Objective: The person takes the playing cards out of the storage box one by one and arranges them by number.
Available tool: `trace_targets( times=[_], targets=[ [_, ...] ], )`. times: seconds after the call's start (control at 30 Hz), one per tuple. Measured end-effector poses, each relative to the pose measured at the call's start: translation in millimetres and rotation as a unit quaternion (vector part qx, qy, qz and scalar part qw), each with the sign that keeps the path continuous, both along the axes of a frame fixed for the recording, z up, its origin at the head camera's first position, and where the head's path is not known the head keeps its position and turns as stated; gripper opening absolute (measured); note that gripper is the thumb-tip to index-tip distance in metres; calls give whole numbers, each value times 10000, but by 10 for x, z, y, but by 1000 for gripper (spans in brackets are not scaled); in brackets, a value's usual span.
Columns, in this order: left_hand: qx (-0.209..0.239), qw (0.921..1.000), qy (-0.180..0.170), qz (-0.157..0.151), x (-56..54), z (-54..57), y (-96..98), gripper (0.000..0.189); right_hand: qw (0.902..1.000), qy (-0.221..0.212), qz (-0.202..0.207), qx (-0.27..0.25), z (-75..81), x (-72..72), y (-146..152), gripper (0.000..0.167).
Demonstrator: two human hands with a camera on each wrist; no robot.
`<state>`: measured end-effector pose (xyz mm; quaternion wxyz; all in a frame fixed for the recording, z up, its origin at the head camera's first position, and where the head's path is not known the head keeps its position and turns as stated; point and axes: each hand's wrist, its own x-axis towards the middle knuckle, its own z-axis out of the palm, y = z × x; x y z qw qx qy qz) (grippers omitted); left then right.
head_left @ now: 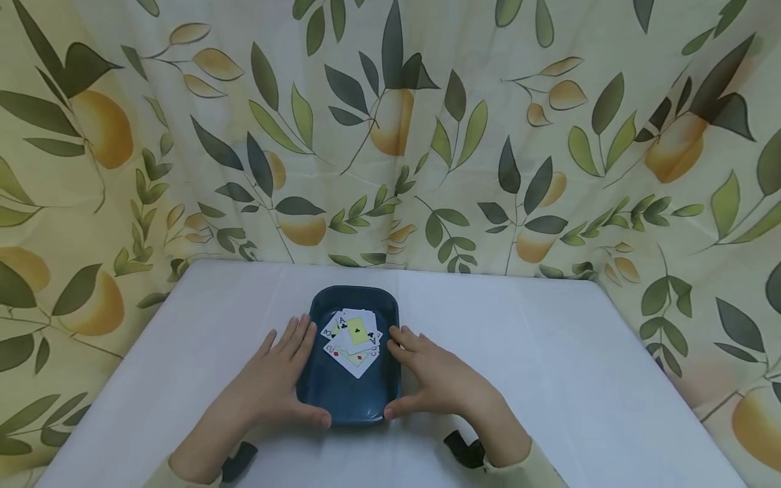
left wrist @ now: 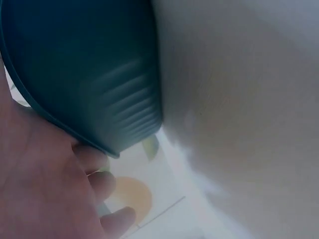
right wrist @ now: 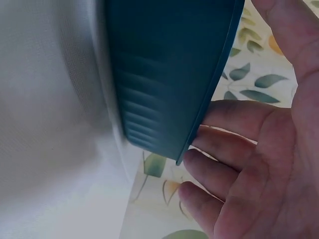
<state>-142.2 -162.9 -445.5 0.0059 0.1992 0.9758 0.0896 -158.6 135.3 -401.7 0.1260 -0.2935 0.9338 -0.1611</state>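
Landmark: dark blue rectangular tray [head_left: 349, 404]. It's on the white tablecloth [head_left: 549, 352], between the two hands; no gap visible under it in either wrist view.

Loose pile of playing cards inside the tray, toward its far half. Ace of clubs [head_left: 357, 331] on top, face up; diamonds card [head_left: 357, 370] partly under it, poking toward the tray's near end, rank hard to read. More cards beneath, mostly covered, can't count them.

Left hand [head_left: 282, 376]: along the tray's left side, fingers extended at the rim, thumb at the near-left corner. Right hand [head_left: 442, 376]: mirrors it on the tray's right side, fingers loosely bent at the rim, thumb at the near-right corner. Both spread wide; neither is wrapped round the tray. Contact only, no real grip. How hard they press, can't tell. Neither touches the cards.

Step in hand, my read: placing or squaring up the tray with cards aboard. Could equally be the start of a shift; one moment won't settle it. Next move calls for even pressure from both sides and keeping the tray level, else the cards could slide. If it's already placed, just part the hands sideways, clear of the rim.
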Motion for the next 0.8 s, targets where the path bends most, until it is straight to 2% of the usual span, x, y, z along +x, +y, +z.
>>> trace_targets(
  times=[0.23,0.33,0.5,0.67,0.8],
  targets=[
    [121,9999,-29,-1,-30,22,61,150,9997,226,-49,-19,9,-92,20,95],
    [27,10000,5,-53,-32,36,64,149,9981,597,140,94,31,-223,-21,89],
    [-35,9999,-82,-78,-32,40,51,148,9905,1123,737,309,41,-511,-168,85],
    [54,9997,-220,-95,-18,18,26,148,9838,1072,1219,766,-32,-707,-351,88],
    [97,9997,-192,-120,-17,12,15,147,9816,882,1249,1143,-72,-789,-467,92]
  ],
)
